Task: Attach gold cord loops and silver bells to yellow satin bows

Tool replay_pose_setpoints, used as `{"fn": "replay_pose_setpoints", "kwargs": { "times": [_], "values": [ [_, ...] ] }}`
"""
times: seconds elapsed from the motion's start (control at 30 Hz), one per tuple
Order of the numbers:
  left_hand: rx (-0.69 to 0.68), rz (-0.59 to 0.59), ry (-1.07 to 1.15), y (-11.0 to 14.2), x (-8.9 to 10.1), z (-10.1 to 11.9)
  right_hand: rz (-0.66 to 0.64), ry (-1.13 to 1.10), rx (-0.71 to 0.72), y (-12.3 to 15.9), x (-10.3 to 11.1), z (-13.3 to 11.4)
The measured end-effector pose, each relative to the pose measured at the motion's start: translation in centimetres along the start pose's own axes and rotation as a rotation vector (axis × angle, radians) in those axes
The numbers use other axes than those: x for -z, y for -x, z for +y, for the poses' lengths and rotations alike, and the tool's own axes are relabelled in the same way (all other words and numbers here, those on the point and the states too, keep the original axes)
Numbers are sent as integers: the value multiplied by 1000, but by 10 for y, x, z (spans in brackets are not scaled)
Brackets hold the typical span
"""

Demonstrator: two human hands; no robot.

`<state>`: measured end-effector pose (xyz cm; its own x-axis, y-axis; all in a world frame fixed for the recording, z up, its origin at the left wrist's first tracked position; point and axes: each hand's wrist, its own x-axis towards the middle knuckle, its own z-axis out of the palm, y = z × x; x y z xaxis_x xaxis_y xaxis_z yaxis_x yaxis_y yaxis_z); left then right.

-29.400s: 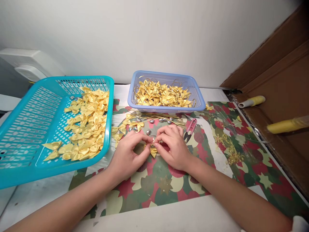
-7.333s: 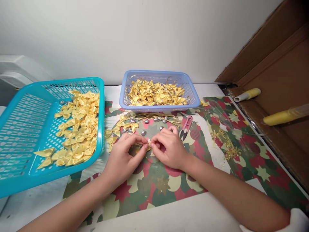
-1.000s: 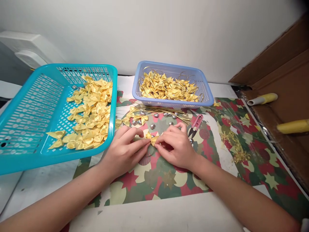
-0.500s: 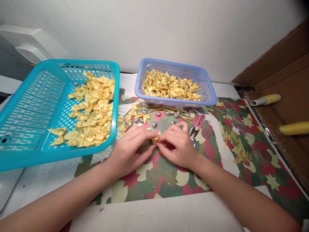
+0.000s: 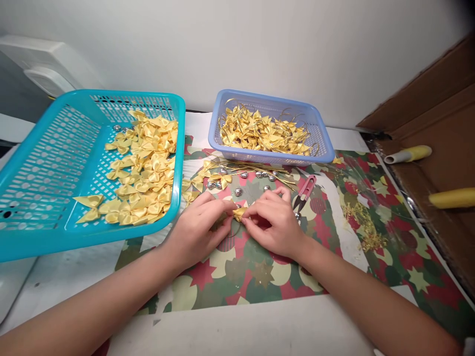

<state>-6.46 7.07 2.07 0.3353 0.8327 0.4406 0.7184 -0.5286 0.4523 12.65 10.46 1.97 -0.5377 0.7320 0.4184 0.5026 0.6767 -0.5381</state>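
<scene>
In the middle of the frame, the fingers of the left hand (image 5: 198, 230) and right hand (image 5: 276, 222) pinch a small, shiny yellow ribbon bow (image 5: 239, 213) between them, a thin cord loop (image 5: 233, 236) below; keeping it aligned seems to call for a steady, light hold.

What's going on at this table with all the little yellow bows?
A person's left hand and right hand are pinching a yellow ribbon bow between them, with a thin loop of cord hanging below it. Silver bells or beads, gold cords and pink-handled thread snips lie nearby. The teal basket on the left holds plain-looking bows; the blue basket behind holds bows mixed with gold cord loops.
</scene>
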Motion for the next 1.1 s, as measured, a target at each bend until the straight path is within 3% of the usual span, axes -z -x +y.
{"fn": "replay_pose_setpoints", "kwargs": {
  "times": [0.27, 0.73, 1.1],
  "values": [
    [-59, -1, 47, -2, -2, -2, -1, 9, 2, 0, 0, 0],
    [35, -18, 109, -5, -5, -6, 3, -25, 38, 2, -2, -5],
    [-19, -42, 141, -5, -1, -2, 6, -14, 12, 2, -3, -3]
  ]
}}
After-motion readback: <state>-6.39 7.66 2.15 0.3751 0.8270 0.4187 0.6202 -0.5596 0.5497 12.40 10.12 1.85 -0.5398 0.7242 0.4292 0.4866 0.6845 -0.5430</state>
